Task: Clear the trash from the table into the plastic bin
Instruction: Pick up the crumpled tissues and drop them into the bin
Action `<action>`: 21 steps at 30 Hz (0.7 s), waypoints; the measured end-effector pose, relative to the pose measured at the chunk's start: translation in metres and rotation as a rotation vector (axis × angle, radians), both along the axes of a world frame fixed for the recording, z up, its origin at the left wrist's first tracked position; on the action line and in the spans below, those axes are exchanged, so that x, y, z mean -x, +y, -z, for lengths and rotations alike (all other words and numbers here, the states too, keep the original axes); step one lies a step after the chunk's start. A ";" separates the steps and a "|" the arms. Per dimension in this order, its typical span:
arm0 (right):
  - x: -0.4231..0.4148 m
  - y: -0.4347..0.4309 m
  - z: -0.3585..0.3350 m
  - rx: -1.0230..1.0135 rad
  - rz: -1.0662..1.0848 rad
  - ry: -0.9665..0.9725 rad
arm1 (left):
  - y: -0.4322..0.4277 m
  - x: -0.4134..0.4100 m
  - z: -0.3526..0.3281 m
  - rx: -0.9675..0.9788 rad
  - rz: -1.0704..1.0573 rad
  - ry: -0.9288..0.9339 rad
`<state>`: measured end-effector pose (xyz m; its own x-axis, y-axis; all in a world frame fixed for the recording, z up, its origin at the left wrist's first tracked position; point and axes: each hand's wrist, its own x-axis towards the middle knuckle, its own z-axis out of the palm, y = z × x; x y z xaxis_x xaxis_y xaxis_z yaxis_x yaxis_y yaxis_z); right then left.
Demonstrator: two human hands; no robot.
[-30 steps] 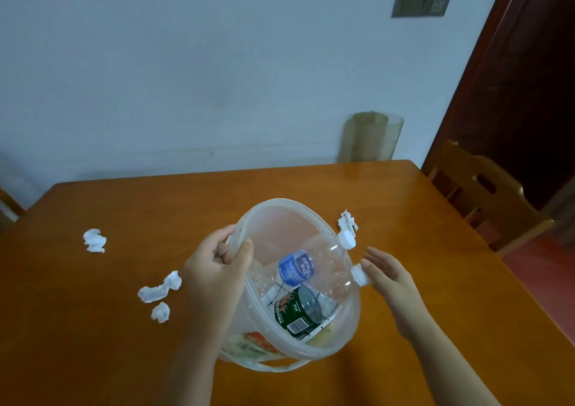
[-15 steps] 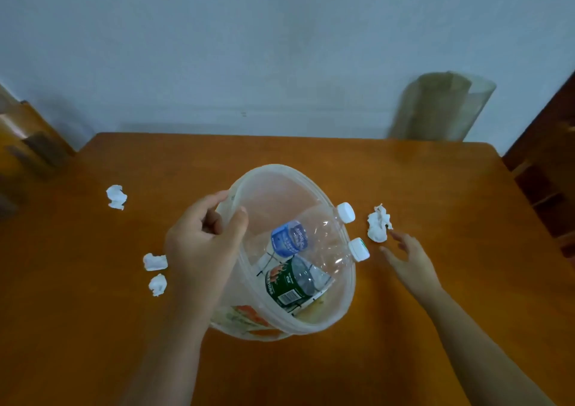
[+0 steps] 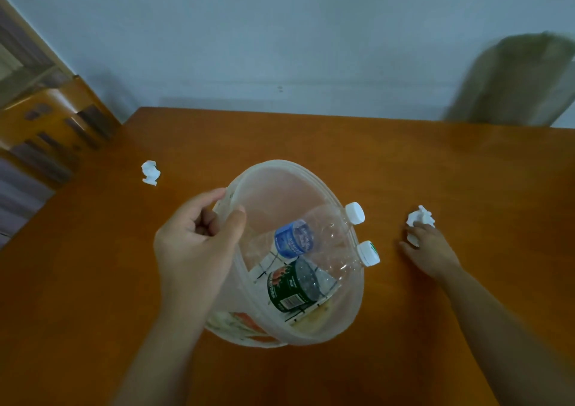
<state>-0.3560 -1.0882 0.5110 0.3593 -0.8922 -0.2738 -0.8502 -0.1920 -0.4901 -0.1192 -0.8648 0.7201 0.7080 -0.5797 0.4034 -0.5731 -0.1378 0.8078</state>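
A translucent plastic bin [image 3: 281, 187] stands tilted on the wooden table [image 3: 342, 144]. My left hand [image 3: 196, 243] grips its left rim. Inside lie two clear bottles, one with a blue label [image 3: 294, 239] and one with a dark green label [image 3: 292, 284], their white caps poking over the right rim. To the right of the bin my right hand [image 3: 431, 251] rests on the table with its fingers closing around a crumpled white tissue [image 3: 420, 219]. Another crumpled tissue [image 3: 151, 172] lies at the far left of the table.
A wooden chair [image 3: 53, 119] stands at the table's left corner. A blurred olive-coloured container [image 3: 516, 78] sits against the pale wall at the back right. The table's left edge runs diagonally past the chair.
The view swung left and down. My right hand left the bottle caps, moved right across the table and reached the tissue. My left hand kept hold of the bin's rim.
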 end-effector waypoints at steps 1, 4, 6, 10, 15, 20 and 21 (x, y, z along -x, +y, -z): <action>0.001 0.004 0.002 0.006 0.004 0.015 | 0.001 0.001 0.001 -0.009 -0.001 -0.010; 0.006 0.021 0.005 0.064 0.007 0.057 | 0.003 0.002 0.003 -0.009 -0.003 -0.007; 0.010 0.034 0.006 0.105 0.006 0.083 | 0.004 0.005 0.006 0.002 0.003 0.009; 0.019 0.063 0.009 0.157 0.036 0.040 | 0.007 0.010 0.010 0.015 0.018 0.028; 0.033 0.105 0.009 0.172 0.122 -0.014 | 0.011 0.016 0.014 0.024 0.005 0.076; 0.050 0.156 0.008 0.159 0.226 -0.059 | 0.028 0.020 0.014 0.008 0.039 0.072; 0.053 0.167 0.008 0.156 0.244 -0.066 | 0.032 0.021 0.013 0.009 0.038 0.086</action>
<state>-0.4095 -0.9210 0.5031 0.1417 -0.9838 -0.1096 -0.8476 -0.0634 -0.5268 -0.1397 -0.8326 0.7071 0.7182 -0.6032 0.3470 -0.5059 -0.1101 0.8556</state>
